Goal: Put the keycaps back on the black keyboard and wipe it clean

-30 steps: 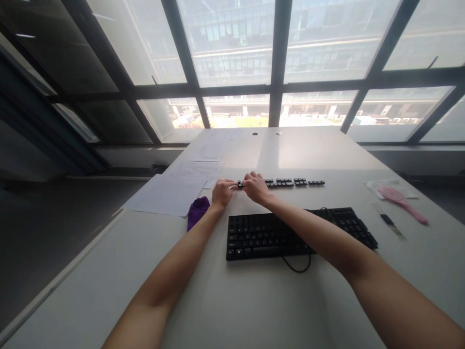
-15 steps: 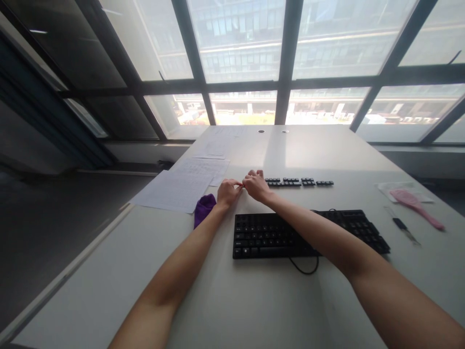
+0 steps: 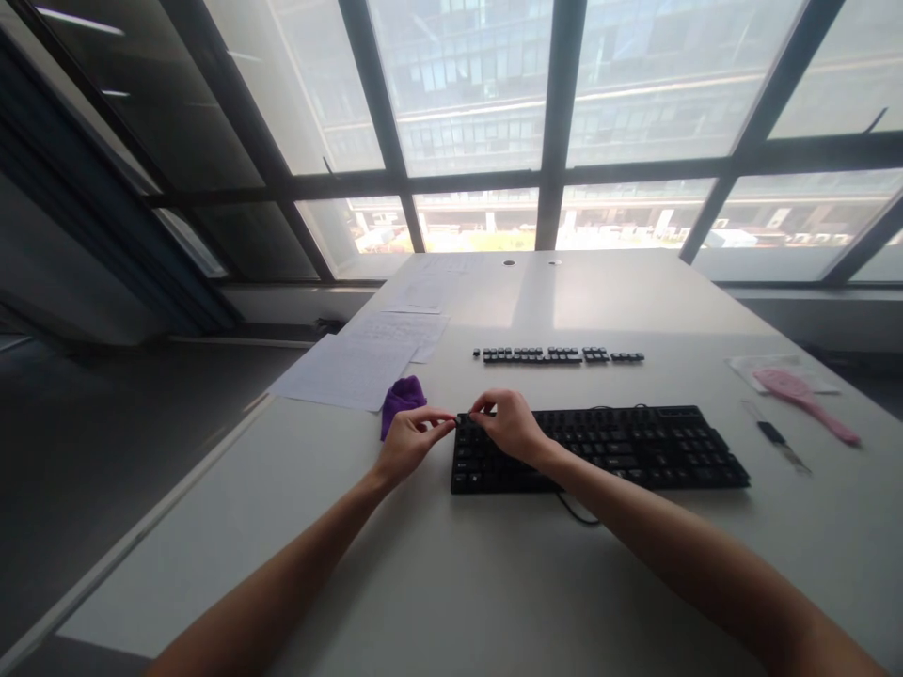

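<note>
A black keyboard (image 3: 621, 451) lies on the white table in front of me, its upper left part showing no raised caps. My left hand (image 3: 413, 440) is at its upper left corner, thumb and index finger pinched around a small black keycap (image 3: 455, 422). Just to the right, my right hand (image 3: 512, 426) is over the keyboard's top left edge, thumb and fingertips closed together; whatever is between them is too small to make out. Loose black keycaps (image 3: 532, 356) are lined up in two rows beyond the keyboard.
Left of the keyboard lies a bunched purple cloth (image 3: 403, 393), with paper sheets (image 3: 345, 371) farther back. On the right are a wire-ended tool (image 3: 776, 434) with a black grip and a pink brush (image 3: 794, 390) on a clear bag. The keyboard's cable (image 3: 575, 512) loops out in front.
Both hands have come back from the left end of the keycap rows to the keyboard's upper left corner. The rows' left end is now uncovered, and the hands are slightly apart.
</note>
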A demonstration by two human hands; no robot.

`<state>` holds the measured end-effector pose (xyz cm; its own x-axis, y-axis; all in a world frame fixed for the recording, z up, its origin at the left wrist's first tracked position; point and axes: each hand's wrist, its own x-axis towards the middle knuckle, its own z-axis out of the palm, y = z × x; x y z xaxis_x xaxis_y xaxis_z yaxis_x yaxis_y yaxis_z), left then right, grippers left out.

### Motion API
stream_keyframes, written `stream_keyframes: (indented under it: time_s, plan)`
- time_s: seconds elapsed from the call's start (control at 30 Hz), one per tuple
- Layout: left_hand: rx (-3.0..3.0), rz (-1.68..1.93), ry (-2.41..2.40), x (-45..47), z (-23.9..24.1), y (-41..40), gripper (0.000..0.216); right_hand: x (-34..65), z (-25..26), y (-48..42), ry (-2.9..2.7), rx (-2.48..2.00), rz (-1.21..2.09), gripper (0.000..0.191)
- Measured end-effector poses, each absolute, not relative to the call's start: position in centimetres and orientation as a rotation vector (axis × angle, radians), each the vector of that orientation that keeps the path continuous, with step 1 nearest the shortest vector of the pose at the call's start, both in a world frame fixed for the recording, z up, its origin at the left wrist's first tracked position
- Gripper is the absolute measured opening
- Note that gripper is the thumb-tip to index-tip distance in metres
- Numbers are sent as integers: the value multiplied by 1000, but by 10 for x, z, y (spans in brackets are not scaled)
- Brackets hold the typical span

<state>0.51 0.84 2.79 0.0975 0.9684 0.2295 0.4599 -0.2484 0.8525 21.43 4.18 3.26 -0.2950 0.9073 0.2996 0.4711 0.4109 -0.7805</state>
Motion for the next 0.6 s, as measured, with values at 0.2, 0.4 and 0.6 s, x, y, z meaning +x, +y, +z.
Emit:
stream_keyframes:
  time_s: [0.2, 0.4, 0.6]
  plan:
    - [1765, 1011, 1341, 4, 19, 8, 31, 213, 23, 32, -1938, -1166, 770, 8]
    - [1815, 1022, 1312, 6, 14, 13, 24, 215, 21, 29, -1997, -1185, 740, 10]
    - [1783, 1048, 1296, 9, 13, 12, 19, 215, 14, 30, -2013, -1161, 685, 8]
